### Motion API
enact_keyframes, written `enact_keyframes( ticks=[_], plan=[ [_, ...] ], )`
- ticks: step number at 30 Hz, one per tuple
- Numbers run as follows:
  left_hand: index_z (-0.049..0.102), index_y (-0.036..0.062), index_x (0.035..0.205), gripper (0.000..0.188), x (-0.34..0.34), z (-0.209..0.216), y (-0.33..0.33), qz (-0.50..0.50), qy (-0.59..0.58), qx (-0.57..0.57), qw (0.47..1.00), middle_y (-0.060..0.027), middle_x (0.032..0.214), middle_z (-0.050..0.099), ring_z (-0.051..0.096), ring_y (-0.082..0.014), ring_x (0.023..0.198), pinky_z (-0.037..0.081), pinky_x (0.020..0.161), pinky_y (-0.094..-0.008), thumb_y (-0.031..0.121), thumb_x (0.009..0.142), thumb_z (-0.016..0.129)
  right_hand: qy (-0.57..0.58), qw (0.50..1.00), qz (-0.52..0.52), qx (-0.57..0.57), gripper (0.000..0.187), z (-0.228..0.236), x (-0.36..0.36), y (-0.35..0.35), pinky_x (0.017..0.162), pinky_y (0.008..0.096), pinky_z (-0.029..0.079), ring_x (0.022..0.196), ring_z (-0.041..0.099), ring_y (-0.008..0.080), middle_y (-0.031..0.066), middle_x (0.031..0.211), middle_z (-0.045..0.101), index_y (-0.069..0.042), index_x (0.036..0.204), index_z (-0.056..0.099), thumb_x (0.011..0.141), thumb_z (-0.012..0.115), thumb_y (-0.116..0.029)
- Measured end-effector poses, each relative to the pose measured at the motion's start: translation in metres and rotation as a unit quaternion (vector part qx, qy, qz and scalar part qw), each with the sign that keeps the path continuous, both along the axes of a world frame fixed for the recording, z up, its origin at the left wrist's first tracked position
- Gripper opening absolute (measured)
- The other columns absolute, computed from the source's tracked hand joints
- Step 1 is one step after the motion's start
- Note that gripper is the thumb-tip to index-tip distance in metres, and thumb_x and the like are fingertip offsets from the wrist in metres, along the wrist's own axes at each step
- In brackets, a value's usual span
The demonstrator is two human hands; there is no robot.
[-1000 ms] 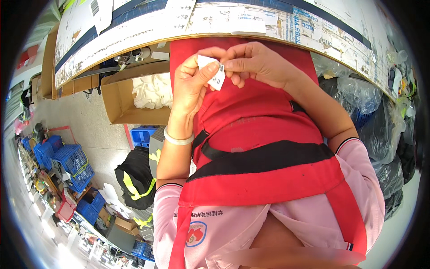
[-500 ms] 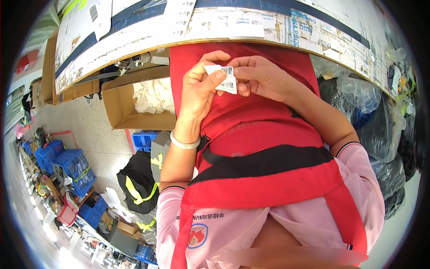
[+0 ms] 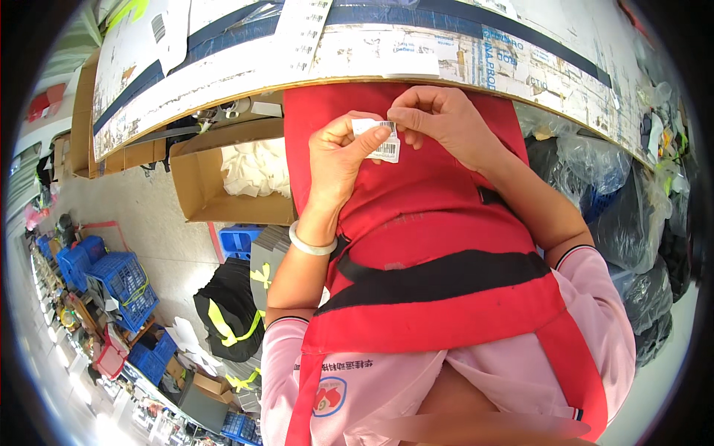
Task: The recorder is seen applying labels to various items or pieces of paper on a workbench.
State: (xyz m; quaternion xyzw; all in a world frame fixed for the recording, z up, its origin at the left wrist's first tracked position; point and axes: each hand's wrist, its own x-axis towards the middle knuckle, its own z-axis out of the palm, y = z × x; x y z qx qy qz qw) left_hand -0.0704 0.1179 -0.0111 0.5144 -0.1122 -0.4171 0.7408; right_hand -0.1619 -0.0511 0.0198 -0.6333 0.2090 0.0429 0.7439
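Note:
Between thumb and fingers, my left hand [image 3: 338,152] grips a small white barcode label [image 3: 387,153] in front of the red apron [image 3: 416,215]. Its thumb lies across the label's face. My right hand [image 3: 442,123] is closed in a pinch at the label's upper right edge; whether its fingertips hold a corner of the label or some other small piece, I cannot make out. A white band circles my left wrist.
A worn white tabletop [image 3: 245,74] with tape and a label sheet [image 3: 301,37] lies ahead. At its left below stands a cardboard box [image 3: 201,193] with white pieces inside. Dark plastic bags [image 3: 621,215] are on the right, blue crates [image 3: 123,286] on the left.
My left hand has shifted slightly right and down with the label. My right hand has moved its pinch up to the label's upper edge, and its fingers are more bent.

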Motion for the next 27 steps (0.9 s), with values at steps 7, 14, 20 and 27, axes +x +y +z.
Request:
enact_keyframes(
  ticks=[7, 14, 20, 27],
  plan=[
    [0.069, -0.0007, 0.093, 0.011, 0.0, -0.005, -0.003, 0.001, -0.031, 0.021, 0.999, -0.0046, 0.08, 0.069, 0.062, -0.0082, 0.068, 0.049, 0.058, -0.0212, 0.005, 0.085, 0.073, 0.007, 1.0, 0.009, -0.001, 0.019, -0.007, -0.002, -0.003, 0.059, 0.0214, 0.048, 0.065, 0.057, 0.0061, 0.0006, 0.078, 0.063, -0.002, 0.095, 0.067, 0.094, 0.063, -0.021],
    [0.069, -0.0017, 0.095, 0.012, 0.001, -0.008, -0.005, 0.005, -0.009, 0.013, 1.0, -0.0044, 0.083, 0.069, 0.063, -0.0083, 0.072, 0.053, 0.066, -0.0225, 0.003, 0.084, 0.073, -0.029, 0.997, 0.039, -0.065, 0.018, -0.006, -0.001, -0.007, 0.062, 0.0212, 0.048, 0.067, 0.057, 0.006, 0.0005, 0.078, 0.063, -0.001, 0.095, 0.066, 0.093, 0.064, -0.018],
    [0.07, -0.0033, 0.096, 0.013, 0.002, -0.017, -0.004, -0.026, 0.0, -0.006, 1.0, -0.0068, 0.09, 0.068, 0.065, -0.0116, 0.077, 0.055, 0.07, -0.0239, -0.001, 0.084, 0.071, -0.02, 0.994, 0.011, -0.108, 0.015, -0.013, -0.002, -0.01, 0.064, 0.0216, 0.047, 0.069, 0.056, 0.0066, 0.0006, 0.078, 0.062, 0.0, 0.094, 0.064, 0.093, 0.063, -0.015],
    [0.071, -0.0043, 0.094, 0.01, 0.007, -0.02, -0.012, -0.029, -0.02, 0.0, 0.999, -0.0083, 0.088, 0.068, 0.066, -0.014, 0.076, 0.055, 0.068, -0.0242, -0.002, 0.084, 0.07, -0.105, 0.916, -0.019, -0.388, 0.01, -0.009, 0.006, -0.011, 0.064, 0.0337, 0.049, 0.068, 0.062, 0.0249, 0.0126, 0.077, 0.064, -0.002, 0.089, 0.061, 0.089, 0.059, -0.012]
  ],
)
